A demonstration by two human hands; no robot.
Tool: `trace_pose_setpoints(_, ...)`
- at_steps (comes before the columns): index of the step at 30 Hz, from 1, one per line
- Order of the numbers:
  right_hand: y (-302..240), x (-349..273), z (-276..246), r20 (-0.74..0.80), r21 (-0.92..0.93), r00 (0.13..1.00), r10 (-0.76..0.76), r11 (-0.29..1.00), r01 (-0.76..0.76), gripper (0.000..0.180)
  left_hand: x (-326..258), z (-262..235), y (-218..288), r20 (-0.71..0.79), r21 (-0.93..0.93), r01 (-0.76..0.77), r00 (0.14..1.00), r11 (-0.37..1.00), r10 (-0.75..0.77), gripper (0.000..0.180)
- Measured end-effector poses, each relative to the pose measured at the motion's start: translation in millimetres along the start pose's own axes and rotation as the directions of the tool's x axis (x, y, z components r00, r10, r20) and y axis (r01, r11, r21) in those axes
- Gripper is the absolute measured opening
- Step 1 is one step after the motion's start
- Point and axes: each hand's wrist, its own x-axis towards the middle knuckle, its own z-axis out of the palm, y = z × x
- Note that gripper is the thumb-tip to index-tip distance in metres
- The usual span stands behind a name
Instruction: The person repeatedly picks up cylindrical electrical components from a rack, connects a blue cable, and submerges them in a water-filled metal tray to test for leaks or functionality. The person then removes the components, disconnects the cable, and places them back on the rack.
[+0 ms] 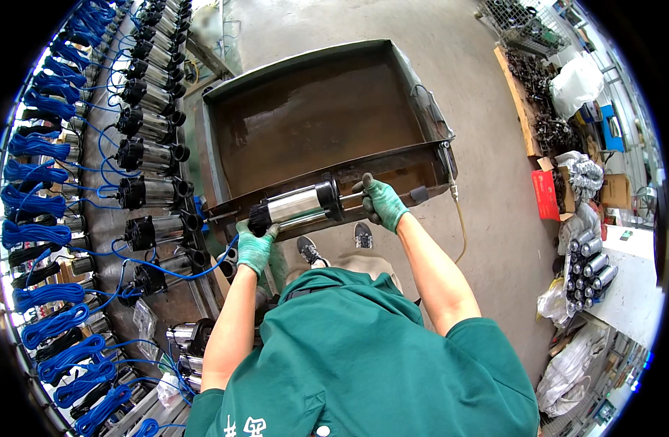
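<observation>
Right now we hold a pump [298,205] crosswise in front of us, its long axis running left to right and tilted slightly up toward the right, resting on the near rim of a rusty metal tank [313,109] of brown water. Our left hand [256,246] is closed around the black end cap at the lower left; our right hand [382,202] is curled just past the black collar at the other end, gripping what looks like its handle. Both hands wear green gloves and sit about equally near. To our left a long surface [112,226] carries a row of similar pumps with coiled blue cables [39,200]. Beyond lies a concrete floor [487,182], with boxes and metal parts at the right.
</observation>
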Motion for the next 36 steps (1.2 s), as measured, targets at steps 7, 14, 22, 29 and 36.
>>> trace_pose_setpoints(7, -32.8, 6.3, 12.0, -0.069, -0.868, 0.994, -0.082, 0.497, -0.019, 0.057, 0.8, 0.5, -6.4, -0.018, -0.001, -0.011, 1.000, 1.000, 0.011, 0.074)
trace_pose_setpoints(14, 16.8, 22.8, -2.4, -0.102, -0.753, 0.912, -0.398, 0.630, 0.190, 0.040, -1.4, 0.0, -3.0, -0.020, 0.006, -0.023, 1.000, 1.000, 0.023, 0.073)
trace_pose_setpoints(22, -12.4, -8.3, -23.7, 0.219, -0.040, 0.974, 0.066, 0.997, -0.058, 0.044, -4.5, -1.6, 1.4, -0.005, -0.021, 0.008, 1.000, 1.000, -0.008, 0.076)
trace_pose_setpoints(29, -18.2, 16.1, -9.1, -0.074, -0.504, 0.991, 0.114, 0.853, -0.136, 0.052, -5.2, -2.2, 6.7, -0.001, -0.002, 0.009, 1.000, 1.000, -0.009, 0.079)
trace_pose_setpoints(36, -17.5, 4.4, 3.5, -0.065, -0.105, 0.989, 0.136, 0.984, -0.142, 0.033, -0.9, -1.3, -4.3, 0.002, 0.011, -0.001, 1.000, 1.000, 0.001, 0.077)
